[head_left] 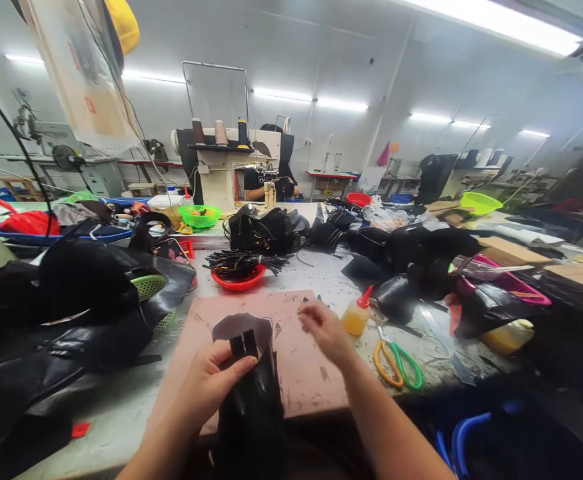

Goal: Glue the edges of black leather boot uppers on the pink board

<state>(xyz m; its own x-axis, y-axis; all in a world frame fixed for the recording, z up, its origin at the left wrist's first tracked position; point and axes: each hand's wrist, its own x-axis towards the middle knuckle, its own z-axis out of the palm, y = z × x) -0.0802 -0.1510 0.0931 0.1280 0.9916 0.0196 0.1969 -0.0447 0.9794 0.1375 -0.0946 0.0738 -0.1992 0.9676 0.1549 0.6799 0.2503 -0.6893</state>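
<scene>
My left hand is closed on a black leather piece, with thumb and fingers pinching near its upper edge. Two dark zipper ends stick up beside the thumb. Behind them a grey-lined flap of the piece spreads over a pinkish board. To the right, my right hand is raised above the board, apart from the leather. Its fingers are curled together; anything between them is too small or hidden to make out. A glue bottle with a red nozzle stands just beyond this hand.
Scissors with orange and green handles lie right of the board. A red bowl holds black strips. Black leather pieces pile up at left and right. Across the table a person sits behind a sewing machine.
</scene>
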